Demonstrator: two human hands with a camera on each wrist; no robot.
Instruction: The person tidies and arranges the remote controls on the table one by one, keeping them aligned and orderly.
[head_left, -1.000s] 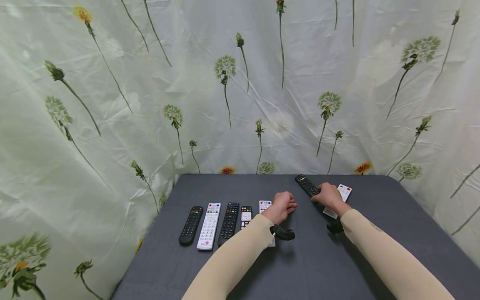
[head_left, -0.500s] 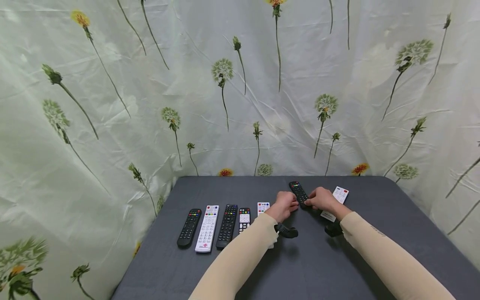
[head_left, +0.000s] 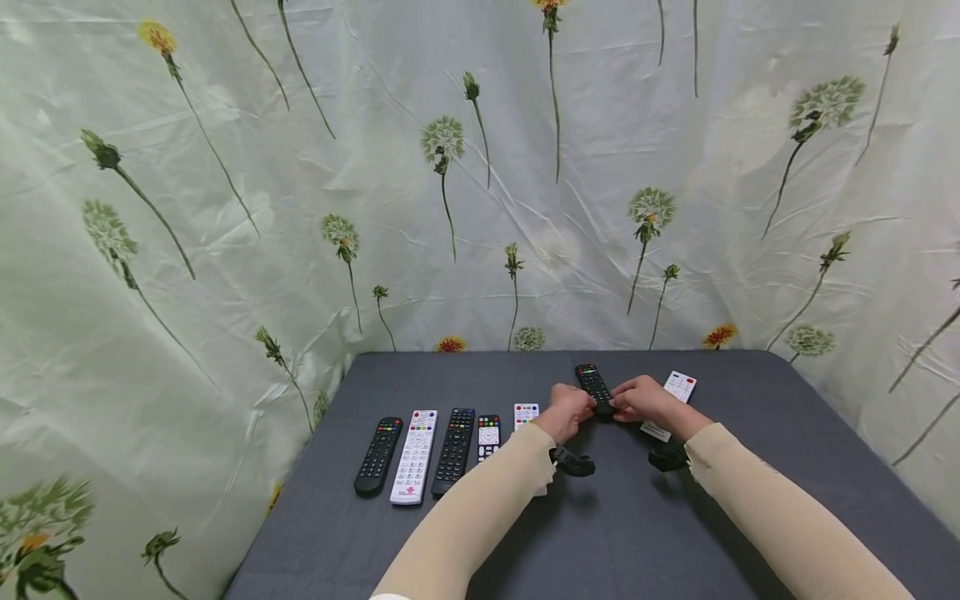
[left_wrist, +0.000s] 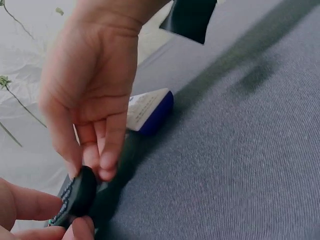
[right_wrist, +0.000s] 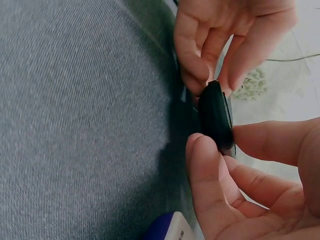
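Note:
A black remote control [head_left: 592,382] with coloured buttons lies toward the far side of the table, between both hands. My right hand [head_left: 643,398] pinches its near end from the right, thumb on one side and fingers on the other, as the right wrist view shows. Around the opposite side of that end, my left hand [left_wrist: 95,95] pinches the remote with thumb and fingertips. A white remote [head_left: 680,386] is partly hidden beneath the right hand and wrist. Another white remote [head_left: 526,412] is partly covered by the left forearm.
Left of the hands stands a row of remotes: a black one [head_left: 378,454], a long white one [head_left: 414,458], a long black one [head_left: 453,450] and a smaller black-and-white one [head_left: 489,433]. A flowered curtain [head_left: 487,208] hangs behind the grey table [head_left: 585,550].
The black remote has shifted left and nearer, and its length points more straight away from me. My left hand has come to grip it too. The right hand has moved left with it.

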